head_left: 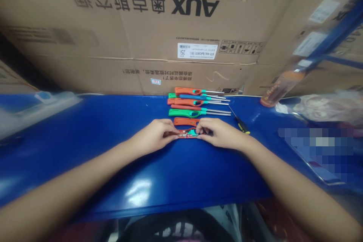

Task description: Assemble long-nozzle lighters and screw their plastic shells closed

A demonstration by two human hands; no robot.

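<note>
On the blue tabletop lies an opened lighter [186, 134], its red half shell showing a teal trigger and small inner parts. My left hand [164, 133] pinches its left end with the fingers closed. The fingers of my right hand [211, 131] are closed on its other end, by the teal trigger. Just behind it rests a loose orange half shell [184, 121], partly covered by my right fingers. Several long-nosed lighters [187, 102] in orange, green, blue and red lie stacked in a row farther back, metal tubes pointing right.
A black and yellow screwdriver [241, 124] lies right of the lighters. Behind stands a big cardboard box [127, 38]. An orange bottle [280, 89] and crumpled plastic bag [326, 107] are at right, near a blurred-out flat object [317, 159]. Clear plastic [42, 109] lies at left.
</note>
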